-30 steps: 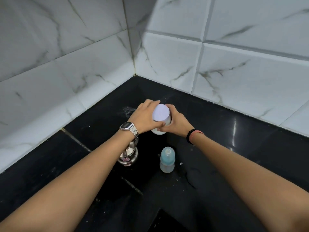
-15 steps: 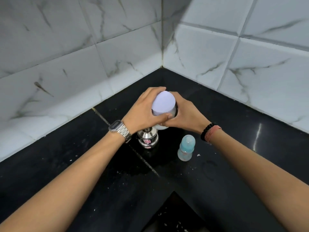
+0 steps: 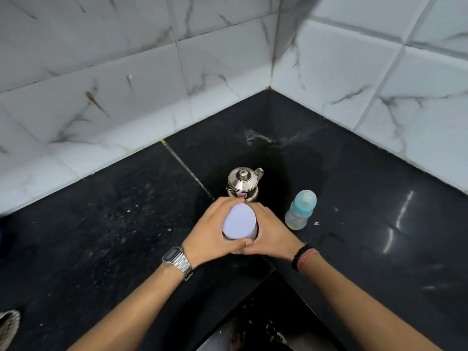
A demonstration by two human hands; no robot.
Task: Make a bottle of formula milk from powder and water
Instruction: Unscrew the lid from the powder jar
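A round container with a pale lilac lid (image 3: 239, 221) is held between both hands near the counter's inner front corner. My left hand (image 3: 212, 234) wraps its left side and lid rim, and my right hand (image 3: 272, 236) grips its right side. The container's body is mostly hidden by my fingers. A small baby bottle (image 3: 300, 210) with a blue-tinted cap stands upright just right of my hands. Behind my hands stands a small steel jug (image 3: 243, 182) with a lid and handle.
The black stone counter (image 3: 126, 224) fills an L-shaped corner under white marble-pattern wall tiles (image 3: 126, 84). White specks are scattered over the counter. The counter's inner edge drops to the floor (image 3: 255, 325) at the bottom centre. A woven item (image 3: 8, 323) pokes in at the far left.
The container has come toward me and lower, from behind the jug to in front of it, with both hands still on it. The view has tilted, so jug and bottle now lie beyond my hands.
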